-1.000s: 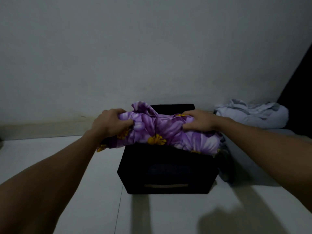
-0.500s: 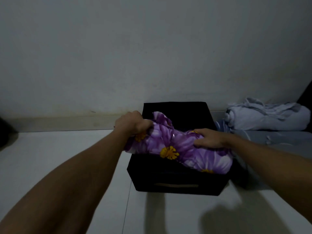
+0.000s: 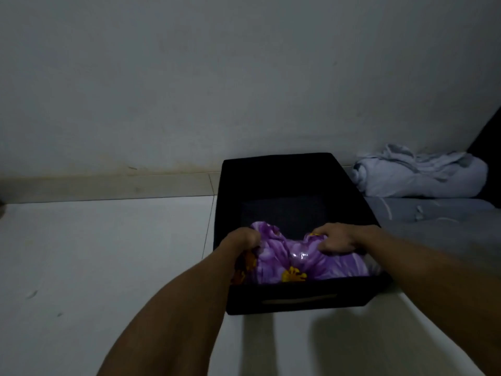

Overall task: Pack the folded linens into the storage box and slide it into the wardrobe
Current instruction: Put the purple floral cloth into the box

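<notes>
Left hand: the left hand is seen closed in a fist on the left end of a purple folded linen printed with large flowers with yellow centres; the cloth is bunched under the knuckles.
Right hand: the right hand is seen with fingers curled down and clenched on the right end of the same purple linen.
Held item: the purple linen is stretched between the two fists and sags slightly in the middle; a glossy highlight is noted midway between the hands.
Location of held item: the linen is lodged inside the black fabric storage box with an open top, against its near wall, directly below both fists. The part of the box interior beyond the knuckles is dark, and its contents cannot be told.
Box front: a pale slot-shaped handle is noted on the near wall, below the held linen.
Box placement: the box is stood on a pale tiled floor, with its far wall near the skirting of a plain grey wall.
Other linens: to the right of the right hand, beyond the wrist, a bundled light grey cloth is laid on top of a flat darker grey fabric, just beside the right wall of the box.
</notes>
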